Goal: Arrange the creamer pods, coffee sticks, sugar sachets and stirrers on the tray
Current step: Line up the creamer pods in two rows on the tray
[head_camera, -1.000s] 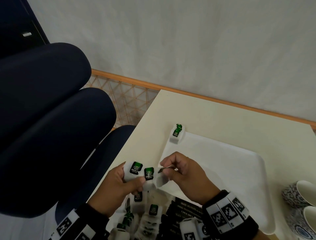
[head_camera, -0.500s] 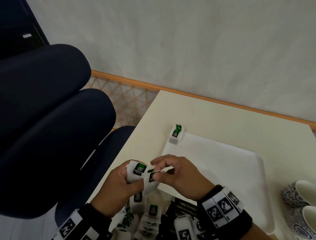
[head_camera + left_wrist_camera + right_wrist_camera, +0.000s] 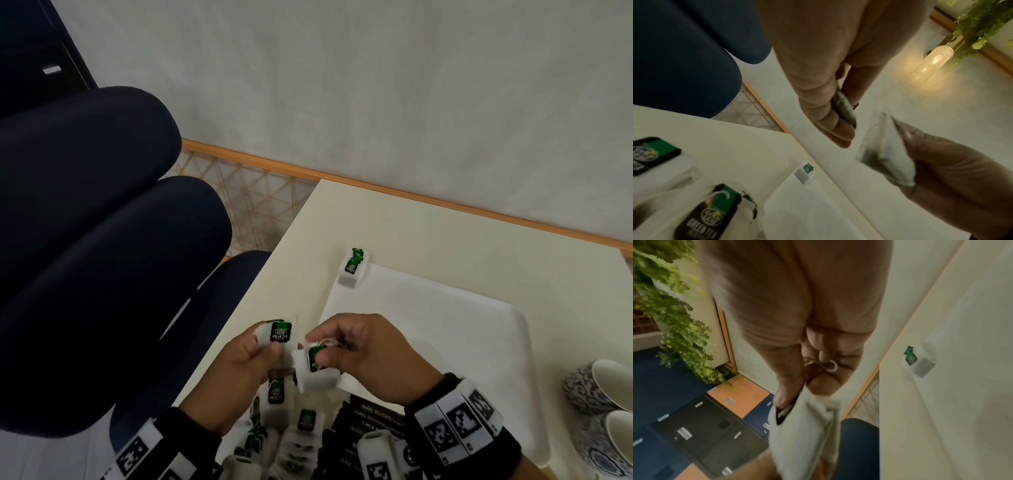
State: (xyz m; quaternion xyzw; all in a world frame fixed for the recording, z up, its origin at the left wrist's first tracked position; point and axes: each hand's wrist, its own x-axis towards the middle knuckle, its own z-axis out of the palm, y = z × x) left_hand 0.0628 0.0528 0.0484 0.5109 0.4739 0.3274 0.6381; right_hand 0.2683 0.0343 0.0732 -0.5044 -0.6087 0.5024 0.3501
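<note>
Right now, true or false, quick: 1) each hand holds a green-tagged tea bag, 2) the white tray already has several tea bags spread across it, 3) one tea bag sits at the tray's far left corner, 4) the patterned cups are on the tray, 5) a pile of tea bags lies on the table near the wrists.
1) True: the left hand holds one white tea bag with a green tag, the right hand pinches another.
2) False: the white plastic tray shows only one.
3) True: a lone tea bag rests there on the rim.
4) False: the blue-patterned cups stand on the table to the tray's right.
5) True: pile of tea bags.
</note>
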